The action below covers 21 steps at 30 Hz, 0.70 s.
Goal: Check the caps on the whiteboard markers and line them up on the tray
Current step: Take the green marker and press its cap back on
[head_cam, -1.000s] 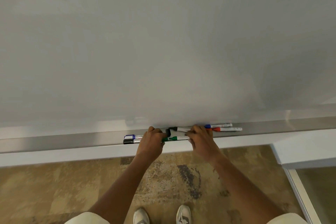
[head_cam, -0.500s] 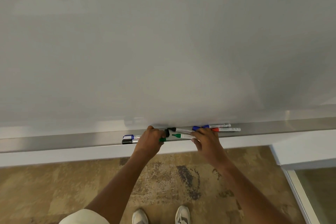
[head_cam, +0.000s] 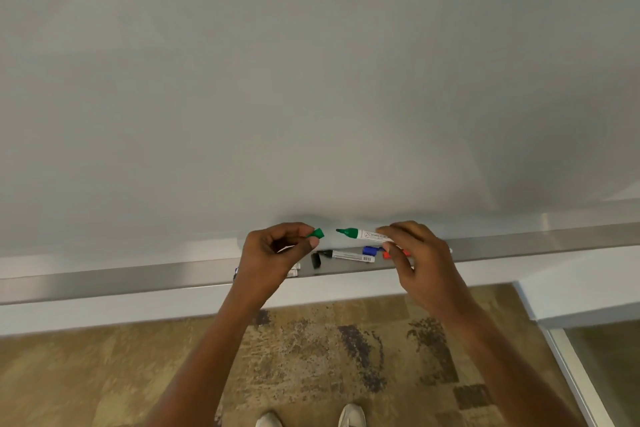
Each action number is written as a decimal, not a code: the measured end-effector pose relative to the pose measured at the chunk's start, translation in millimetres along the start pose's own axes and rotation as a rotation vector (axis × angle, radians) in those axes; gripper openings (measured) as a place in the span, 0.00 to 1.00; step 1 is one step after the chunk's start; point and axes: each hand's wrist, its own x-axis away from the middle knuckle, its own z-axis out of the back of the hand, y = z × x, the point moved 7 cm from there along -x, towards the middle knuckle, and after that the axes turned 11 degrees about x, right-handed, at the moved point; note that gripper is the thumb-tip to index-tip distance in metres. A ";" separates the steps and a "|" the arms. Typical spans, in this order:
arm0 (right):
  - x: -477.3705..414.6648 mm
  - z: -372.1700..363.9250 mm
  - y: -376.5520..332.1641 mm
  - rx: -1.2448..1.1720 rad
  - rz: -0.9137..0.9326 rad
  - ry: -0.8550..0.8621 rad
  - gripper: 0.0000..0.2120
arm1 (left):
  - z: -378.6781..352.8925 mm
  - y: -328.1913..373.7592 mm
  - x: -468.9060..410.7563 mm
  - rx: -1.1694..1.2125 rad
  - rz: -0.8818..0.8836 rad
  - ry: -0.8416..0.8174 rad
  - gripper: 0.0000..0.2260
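Observation:
My right hand holds a green whiteboard marker level above the metal tray, its bare tip pointing left. My left hand pinches the green cap a short gap away from that tip. On the tray below lie a black marker with its tip bare, a loose black cap beside it, a blue marker and a red marker partly behind my right hand. Two more markers are mostly hidden behind my left hand.
The whiteboard fills the upper view, with the tray running along its bottom edge. Below are a patterned carpet, my shoes and a white wall corner with a glass panel at the right.
Both hands lifted off the tray. The green marker came up in my right hand and its cap was pulled off into my left hand. The black marker and loose black cap are now uncovered.

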 end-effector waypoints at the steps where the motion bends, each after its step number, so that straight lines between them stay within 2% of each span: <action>1: 0.1 4.0 -4.4 -0.010 0.002 0.020 0.14 | -0.2 0.5 2.6 0.065 0.025 0.013 0.08; 4: 1.3 12.0 -18.4 -0.008 0.037 0.073 0.16 | -1.2 0.3 9.3 0.210 0.075 0.027 0.09; 8: 3.8 15.4 -25.5 0.012 0.073 0.089 0.18 | -1.4 5.2 14.1 0.280 0.069 0.033 0.11; 17: 8.8 13.3 -38.7 0.094 0.136 0.046 0.17 | -11.1 6.4 26.6 0.176 0.082 -0.029 0.11; 21: 12.5 12.5 -39.9 0.081 0.131 0.048 0.17 | -15.0 4.2 31.4 0.249 0.108 -0.010 0.10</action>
